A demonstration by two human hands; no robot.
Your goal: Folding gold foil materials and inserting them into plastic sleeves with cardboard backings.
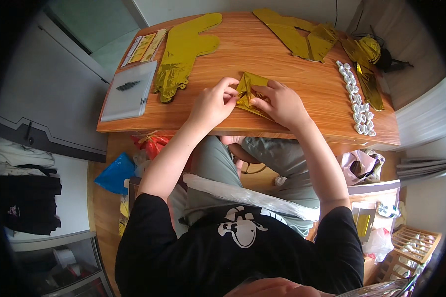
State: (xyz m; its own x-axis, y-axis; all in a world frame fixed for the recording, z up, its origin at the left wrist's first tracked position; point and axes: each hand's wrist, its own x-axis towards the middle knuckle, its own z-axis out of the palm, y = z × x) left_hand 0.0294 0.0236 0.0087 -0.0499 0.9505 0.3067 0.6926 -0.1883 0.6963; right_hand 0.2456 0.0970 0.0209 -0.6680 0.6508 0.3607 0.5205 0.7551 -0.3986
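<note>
A folded gold foil balloon (254, 79) lies near the front edge of the wooden table, between my two hands. At its left edge, my left hand (214, 102) has its fingers curled, thumb and fingertips pinching the foil. From the other side my right hand (284, 105) grips it, the thumb pressing on top and the fingers bent over the far part. Creases run through the foil where the thumbs meet it. Fingers partly cover both of its sides.
Flat gold foil balloons lie at the back left (189, 47) and back right (309, 42). Clear plastic bags (129, 99) are stacked at the left, beside printed cards (144, 47). Rows of small white rolls (354, 96) line the right. A long plastic-wrapped bundle (248, 195) crosses my lap.
</note>
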